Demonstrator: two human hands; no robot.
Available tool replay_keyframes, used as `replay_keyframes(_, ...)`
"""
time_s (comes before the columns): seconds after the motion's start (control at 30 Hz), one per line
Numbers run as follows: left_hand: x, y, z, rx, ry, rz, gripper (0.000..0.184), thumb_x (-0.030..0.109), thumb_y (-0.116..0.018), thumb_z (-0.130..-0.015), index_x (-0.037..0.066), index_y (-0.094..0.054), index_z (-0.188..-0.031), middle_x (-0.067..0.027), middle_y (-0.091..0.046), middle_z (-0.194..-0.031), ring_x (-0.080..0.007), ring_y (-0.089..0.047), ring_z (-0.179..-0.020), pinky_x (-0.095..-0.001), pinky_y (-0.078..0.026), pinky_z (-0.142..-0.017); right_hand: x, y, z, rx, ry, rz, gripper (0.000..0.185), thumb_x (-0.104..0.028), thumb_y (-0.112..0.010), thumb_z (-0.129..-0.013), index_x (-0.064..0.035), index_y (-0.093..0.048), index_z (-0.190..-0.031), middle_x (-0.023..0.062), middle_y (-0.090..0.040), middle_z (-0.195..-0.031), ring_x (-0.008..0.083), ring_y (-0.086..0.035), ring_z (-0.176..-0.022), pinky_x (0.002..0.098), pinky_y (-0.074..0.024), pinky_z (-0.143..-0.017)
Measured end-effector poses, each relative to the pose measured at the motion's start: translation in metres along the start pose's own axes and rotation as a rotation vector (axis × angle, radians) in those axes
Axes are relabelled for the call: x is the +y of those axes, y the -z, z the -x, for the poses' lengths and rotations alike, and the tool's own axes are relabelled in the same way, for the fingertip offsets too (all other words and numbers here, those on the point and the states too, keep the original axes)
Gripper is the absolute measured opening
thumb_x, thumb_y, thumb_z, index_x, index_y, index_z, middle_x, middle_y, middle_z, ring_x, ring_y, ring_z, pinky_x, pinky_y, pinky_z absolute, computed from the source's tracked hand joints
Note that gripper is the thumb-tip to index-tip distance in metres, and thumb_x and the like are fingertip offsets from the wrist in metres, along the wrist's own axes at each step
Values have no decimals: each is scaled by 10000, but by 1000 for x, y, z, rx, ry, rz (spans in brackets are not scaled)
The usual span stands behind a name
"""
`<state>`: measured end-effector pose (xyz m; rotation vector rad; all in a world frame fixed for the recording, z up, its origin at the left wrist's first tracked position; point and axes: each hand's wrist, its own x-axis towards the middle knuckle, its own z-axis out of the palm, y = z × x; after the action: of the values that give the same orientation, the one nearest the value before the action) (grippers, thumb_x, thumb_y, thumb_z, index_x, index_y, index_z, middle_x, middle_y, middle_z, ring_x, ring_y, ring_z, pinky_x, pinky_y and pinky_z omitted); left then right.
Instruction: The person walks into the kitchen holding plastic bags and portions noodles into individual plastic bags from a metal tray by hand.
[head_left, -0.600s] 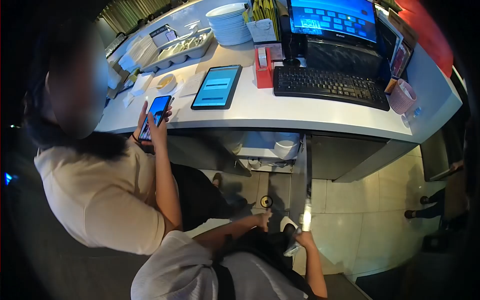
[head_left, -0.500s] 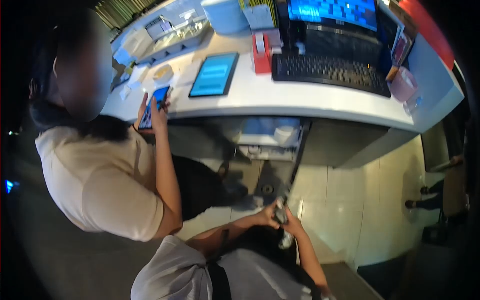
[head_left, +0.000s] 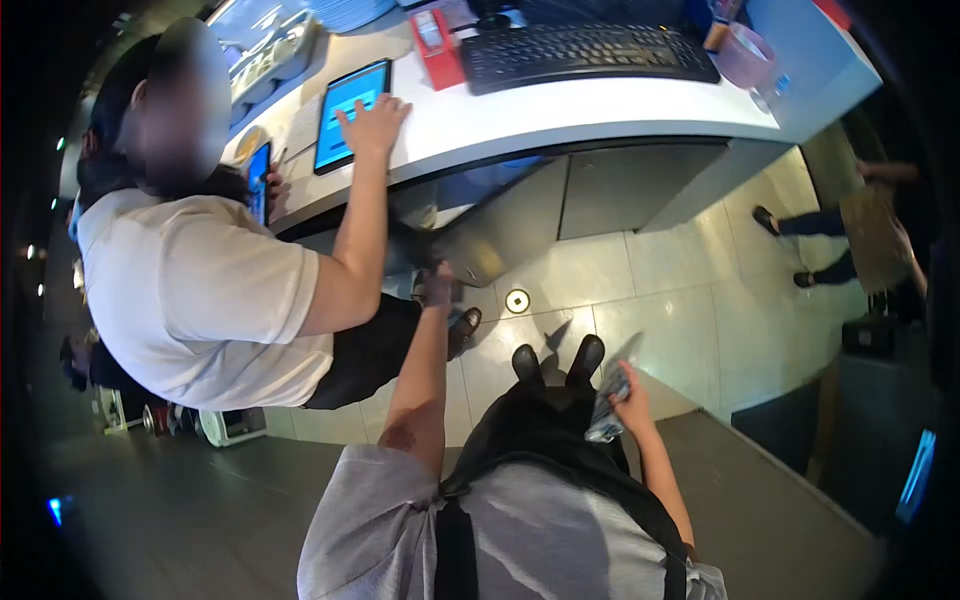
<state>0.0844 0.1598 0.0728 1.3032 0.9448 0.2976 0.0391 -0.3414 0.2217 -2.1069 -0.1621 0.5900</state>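
Note:
My left hand point(head_left: 438, 284) reaches forward to the free edge of a grey cabinet door point(head_left: 505, 225) under the counter. It is blurred, so I cannot see how its fingers sit on the edge. The door stands partly open. Low on the right, my right hand point(head_left: 630, 400) is closed around a crinkled clear plastic packet point(head_left: 606, 410) with dark contents I cannot make out. The packet hangs beside my leg, above the floor.
A co-worker point(head_left: 215, 290) stands close on my left, one hand on a tablet point(head_left: 352, 115), the other holding a phone point(head_left: 259, 182). The white counter point(head_left: 560, 115) carries a keyboard point(head_left: 590, 55) and a red dispenser point(head_left: 437, 50). Another person point(head_left: 850, 235) walks at right.
My hands have parted: the left went forward to the cabinet door, the right moved aside with the packet. The door has swung further toward closed. The co-worker's hand moved from phone to tablet.

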Motion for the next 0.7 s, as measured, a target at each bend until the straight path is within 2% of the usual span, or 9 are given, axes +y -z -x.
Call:
replay_keyframes(0.13,36,-12,-12,73,-98,39,456,168,-699,-818,72,-550,-1238,-108,-485,-1296,-254,-418,-1238,-387,-342,-1022,6,35,24,286,-129,-121,734,-84,-755,-729,-167,-441,-1387,205,-597,-1244,329,-592,-1149,377,-469,-951)
replay_keyframes(0.23,110,-58,47,139,-398,-576,588,61,-615,-841,31,-434,-1400,-138,-288,-1520,-254,-328,-1366,-397,-326,-1089,14,59,40,582,-185,-264,661,-137,-776,-736,-130,-507,-1341,165,-632,-1184,263,-607,-1094,350,-475,-926)
replay_keyframes(0.27,109,-62,47,-63,-511,-564,612,44,-589,-864,38,-386,-1441,-150,-270,-1542,-259,-338,-1368,-393,-331,-1090,9,74,44,645,-206,-324,636,-157,-778,-746,-116,-524,-1328,149,-646,-1153,235,-610,-1065,338,-478,-913)
replay_keyframes(0.3,129,-105,93,-255,-299,-8,593,30,-550,-885,31,-368,-1449,-141,-305,-1530,-261,-418,-1314,-388,-372,-1059,11,90,38,672,-260,-401,611,-156,-770,-758,-100,-533,-1320,126,-650,-1110,198,-607,-1030,325,-486,-883)
replay_keyframes(0.4,123,-219,203,-682,-385,-561,439,1,-536,-884,28,-500,-1321,-124,-546,-1334,-238,-571,-1143,-337,-458,-963,3,152,42,666,-329,-926,565,-158,-740,-798,-72,-538,-1319,68,-636,-963,124,-596,-890,287,-503,-775)
replay_keyframes(0.47,130,-316,320,-1152,15,-515,274,84,-620,-886,38,-611,-1156,-114,-643,-1142,-210,-595,-1098,-340,-481,-909,2,188,48,731,-327,-1027,480,-198,-690,-853,-58,-556,-1292,21,-597,-874,115,-572,-782,266,-476,-656)
replay_keyframes(0.53,138,-406,408,-1663,-485,-745,503,209,-746,-815,45,-585,-1262,-118,-663,-1097,-236,-658,-926,-344,-533,-772,41,208,35,757,-254,-1266,459,-233,-671,-874,-54,-560,-1282,15,-590,-862,123,-561,-745,268,-459,-616)
replay_keyframes(0.6,132,-477,450,-1742,-800,-1061,496,225,-780,-772,20,-627,-1198,-161,-680,-1046,-248,-670,-852,-330,-530,-752,83,234,32,826,-149,-1468,434,-221,-637,-900,-39,-549,-1284,27,-597,-955,132,-574,-832,286,-499,-677)
replay_keyframes(0.7,141,-558,495,-1935,-741,-920,304,146,-705,-828,-11,-676,-1087,-161,-699,-932,-240,-669,-765,-317,-523,-731,74,320,68,1019,-155,-1354,427,-255,-559,-943,-59,-520,-1320,41,-587,-1103,116,-559,-908,226,-473,-693)
